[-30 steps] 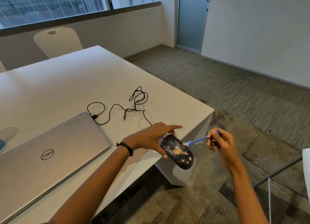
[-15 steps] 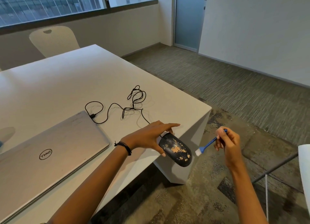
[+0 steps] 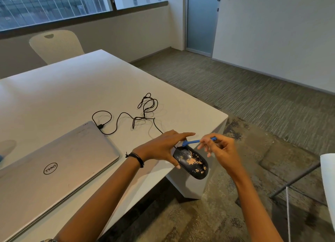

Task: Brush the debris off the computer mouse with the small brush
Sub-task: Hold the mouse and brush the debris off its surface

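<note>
A black computer mouse (image 3: 192, 162) speckled with tan debris hangs past the near corner of the white table (image 3: 72, 96), tilted toward the floor. My left hand (image 3: 163, 147) grips its far end, fingers over the top and thumb below. My right hand (image 3: 221, 151) pinches the blue handle of a small brush (image 3: 192, 142). The brush head touches the front end of the mouse, just under my left forefinger. The bristles are mostly hidden there.
The mouse's black cable (image 3: 137, 114) loops over the table to a closed silver laptop (image 3: 45, 162) at the left. A white chair (image 3: 56, 45) stands behind the table. Carpet lies below the corner, and a white-topped metal frame (image 3: 297, 178) stands at right.
My right hand has swung the brush from the lower right side of the mouse up and left to its front end. The left hand keeps the mouse almost still.
</note>
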`<state>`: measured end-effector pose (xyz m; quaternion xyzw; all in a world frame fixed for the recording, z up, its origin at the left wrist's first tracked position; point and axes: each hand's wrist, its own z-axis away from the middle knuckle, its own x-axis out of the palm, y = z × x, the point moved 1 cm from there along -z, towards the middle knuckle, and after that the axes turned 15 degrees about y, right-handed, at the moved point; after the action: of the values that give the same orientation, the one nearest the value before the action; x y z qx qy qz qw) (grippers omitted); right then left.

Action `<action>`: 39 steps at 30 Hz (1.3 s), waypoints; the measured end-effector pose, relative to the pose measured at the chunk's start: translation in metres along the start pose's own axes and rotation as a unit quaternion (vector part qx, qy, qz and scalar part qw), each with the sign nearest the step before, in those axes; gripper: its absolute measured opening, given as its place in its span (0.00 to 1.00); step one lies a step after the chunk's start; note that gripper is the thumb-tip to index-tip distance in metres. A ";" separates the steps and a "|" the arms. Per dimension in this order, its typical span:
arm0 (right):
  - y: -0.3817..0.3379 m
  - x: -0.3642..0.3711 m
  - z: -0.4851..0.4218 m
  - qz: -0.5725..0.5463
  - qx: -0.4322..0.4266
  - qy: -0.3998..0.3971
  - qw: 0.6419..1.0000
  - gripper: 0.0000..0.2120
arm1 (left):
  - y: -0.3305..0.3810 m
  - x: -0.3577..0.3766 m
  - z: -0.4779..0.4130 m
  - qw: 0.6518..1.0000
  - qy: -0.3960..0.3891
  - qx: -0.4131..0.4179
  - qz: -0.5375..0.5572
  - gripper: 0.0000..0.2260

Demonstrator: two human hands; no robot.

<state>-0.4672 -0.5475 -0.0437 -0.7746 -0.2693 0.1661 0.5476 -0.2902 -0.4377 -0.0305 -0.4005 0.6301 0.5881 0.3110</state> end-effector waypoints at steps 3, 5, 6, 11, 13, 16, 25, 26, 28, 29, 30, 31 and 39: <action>0.003 0.000 0.000 0.015 -0.005 -0.010 1.000 0.07 | 0.000 0.001 0.000 1.000 0.001 0.004 -0.001 0.43; 0.003 -0.001 0.000 0.015 -0.004 -0.010 1.000 0.08 | -0.001 0.001 0.000 1.000 0.003 0.009 -0.001 0.44; 0.002 -0.002 0.000 0.013 -0.003 -0.010 1.000 0.08 | -0.001 0.001 0.000 1.000 0.004 0.010 -0.001 0.44; -0.001 -0.008 -0.001 0.000 0.007 -0.008 1.000 0.10 | -0.002 0.002 -0.001 1.000 0.005 0.013 -0.002 0.44; -0.002 -0.011 -0.001 -0.007 0.012 -0.005 1.000 0.11 | -0.002 0.002 -0.001 1.000 0.007 0.019 -0.002 0.44; -0.003 -0.016 -0.002 -0.003 0.009 0.002 1.000 0.11 | -0.002 0.002 -0.001 1.000 0.012 0.024 0.002 0.43; -0.012 -0.020 -0.008 -0.009 -0.008 0.031 0.999 0.10 | -0.002 0.004 -0.002 1.000 0.019 0.021 -0.003 0.42; -0.013 -0.017 -0.008 -0.011 -0.006 0.026 1.000 0.09 | -0.002 0.004 -0.002 1.000 0.019 0.020 -0.004 0.43; -0.013 -0.012 -0.006 -0.010 0.000 0.011 1.000 0.09 | -0.001 0.003 -0.002 1.000 0.018 0.019 -0.005 0.43; -0.012 -0.011 -0.005 -0.006 0.003 0.003 1.000 0.09 | 0.000 0.003 -0.002 1.000 0.017 0.018 -0.005 0.43; -0.011 -0.010 -0.005 -0.002 0.007 -0.006 1.000 0.09 | 0.000 0.003 -0.002 1.000 0.014 0.016 -0.007 0.44; -0.009 -0.010 -0.004 0.001 0.011 -0.013 1.000 0.10 | 0.000 0.004 -0.003 1.000 0.012 0.014 -0.008 0.44; -0.002 -0.022 -0.005 -0.012 0.032 -0.007 0.999 0.12 | -0.001 0.005 -0.003 1.000 0.018 0.023 -0.006 0.43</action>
<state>-0.4829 -0.5640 -0.0411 -0.7521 -0.2774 0.1736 0.5720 -0.2910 -0.4416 -0.0348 -0.4074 0.6470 0.5641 0.3118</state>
